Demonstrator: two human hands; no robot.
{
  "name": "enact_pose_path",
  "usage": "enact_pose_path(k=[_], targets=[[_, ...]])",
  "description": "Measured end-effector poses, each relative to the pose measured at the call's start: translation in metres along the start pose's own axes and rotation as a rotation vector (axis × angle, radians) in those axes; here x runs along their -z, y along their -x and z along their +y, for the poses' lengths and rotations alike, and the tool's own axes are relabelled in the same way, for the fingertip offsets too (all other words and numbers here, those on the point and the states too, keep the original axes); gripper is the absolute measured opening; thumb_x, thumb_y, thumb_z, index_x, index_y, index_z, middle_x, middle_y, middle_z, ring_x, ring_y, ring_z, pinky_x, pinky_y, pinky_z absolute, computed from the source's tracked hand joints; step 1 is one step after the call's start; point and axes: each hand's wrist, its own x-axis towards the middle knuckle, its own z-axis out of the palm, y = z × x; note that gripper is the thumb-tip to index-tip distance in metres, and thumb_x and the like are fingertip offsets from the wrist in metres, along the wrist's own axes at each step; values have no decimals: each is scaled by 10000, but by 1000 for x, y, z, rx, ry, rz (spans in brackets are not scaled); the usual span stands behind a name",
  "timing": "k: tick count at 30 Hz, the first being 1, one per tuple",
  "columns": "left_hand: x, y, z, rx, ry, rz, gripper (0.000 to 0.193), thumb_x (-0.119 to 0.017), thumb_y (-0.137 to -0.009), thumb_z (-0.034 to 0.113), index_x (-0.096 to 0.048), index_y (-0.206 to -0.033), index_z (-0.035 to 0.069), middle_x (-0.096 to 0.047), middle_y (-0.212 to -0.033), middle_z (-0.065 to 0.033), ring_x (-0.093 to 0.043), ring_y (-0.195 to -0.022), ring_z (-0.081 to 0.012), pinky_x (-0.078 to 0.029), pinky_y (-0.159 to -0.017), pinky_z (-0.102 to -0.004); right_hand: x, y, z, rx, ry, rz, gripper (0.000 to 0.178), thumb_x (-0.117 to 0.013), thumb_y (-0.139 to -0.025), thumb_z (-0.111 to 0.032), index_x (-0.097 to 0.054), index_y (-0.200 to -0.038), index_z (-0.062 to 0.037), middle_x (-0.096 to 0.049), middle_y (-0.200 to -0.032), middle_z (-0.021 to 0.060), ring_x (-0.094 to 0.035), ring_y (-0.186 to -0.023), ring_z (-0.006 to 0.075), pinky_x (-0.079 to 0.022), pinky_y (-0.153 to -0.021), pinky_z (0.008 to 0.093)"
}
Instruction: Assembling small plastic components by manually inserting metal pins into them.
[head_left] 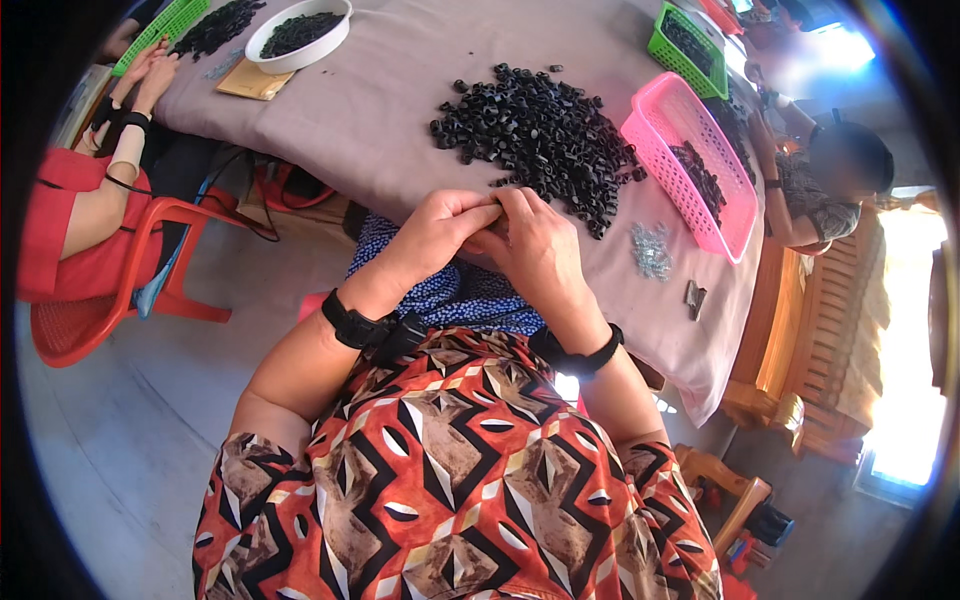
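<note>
In the head view, the left hand (447, 228) and the right hand (540, 240) are touching at their fingertips above the near edge of the table, fingers curling inward and thumbs drawing close. The knuckles are covering the space between them, so I cannot fairly tell whether the fingers are clamping on a small piece. Black bands are circling both wrists.

Just beyond the hands, a heap of black pieces (535, 135) is spreading over the mauve tablecloth (390, 110); the pieces are looking small, curved and ring-like. Just to the right of the heap, a pink basket (668, 185) is standing with more black pieces inside. Nearer, below the basket, a small pile of clear pieces (651, 250) is lying on the cloth, and a small dark object (695, 299) is resting beside it.

Toward the upper left, a white bowl (308, 62) is holding dark pieces, its near side overlapping a flat brown packet (252, 82). A green basket (662, 60) is standing past the pink one. At the left, a co-worker's hands (155, 72) are working close together over the table edge; at the right, another person (815, 190) is sitting by the table.
</note>
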Motion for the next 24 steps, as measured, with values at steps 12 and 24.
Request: enact_pose_path(k=[12, 24], targets=[[-3, 5, 13, 104, -130, -24, 297, -535, -1035, 263, -689, -994, 13, -686, -862, -6, -639, -747, -64, -523, -673, -208, 1, 7, 1, -26, -151, 4, 258, -758, -756, -180, -629, -929, -40, -634, -813, 126, -657, -751, 353, -530, -633, 425], [-1, -1, 9, 159, -169, -1, 372, -537, -1030, 353, -687, -1011, 12, -710, -859, -58, -652, -687, -93, -513, -633, -204, 39, 7, 53, -280, -115, 2, 382, -807, -792, -211, -698, -1116, -41, -694, -788, 108, -662, -683, 183, -535, -650, 321]])
